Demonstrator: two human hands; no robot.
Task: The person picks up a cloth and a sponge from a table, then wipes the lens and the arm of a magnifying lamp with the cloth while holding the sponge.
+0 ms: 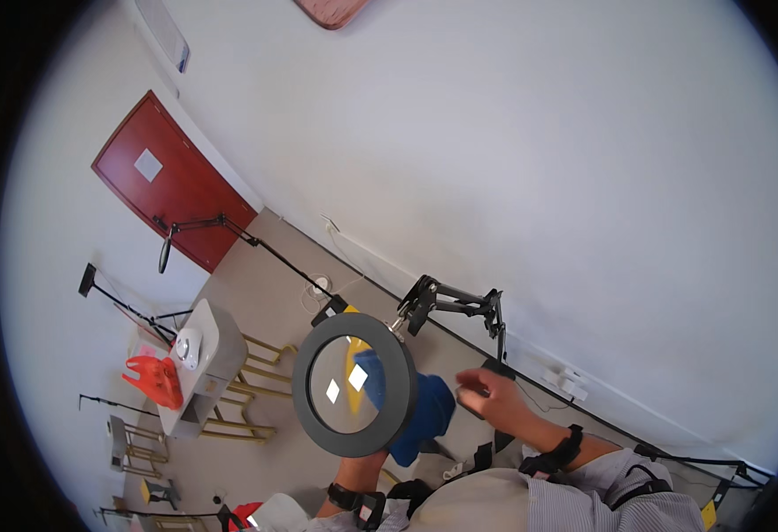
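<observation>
A round magnifier with a dark ring frame (300,392) stands in front of my left hand (369,459). Only the wrist and lower edge of that hand show; its fingers are hidden behind the ring. Blue cloth (432,412) bulges out to the right of the ring, against my left hand, and part of it appears through the lens (336,362). To the right of the cloth, apart from it, my right hand (495,399) is raised with bent fingers. It is slightly blurred, and whether something thin is pinched there cannot be made out. A dark base (498,368) lies behind it.
A jointed black arm (459,296) carries the magnifier. Another jointed arm (276,256) reaches left. A white desk (219,352) bears a red plastic bag (156,381) and a white device (188,348). Stools (249,392) stand beside it. A white wall (528,166) rises ahead; a red door (170,186) is at left.
</observation>
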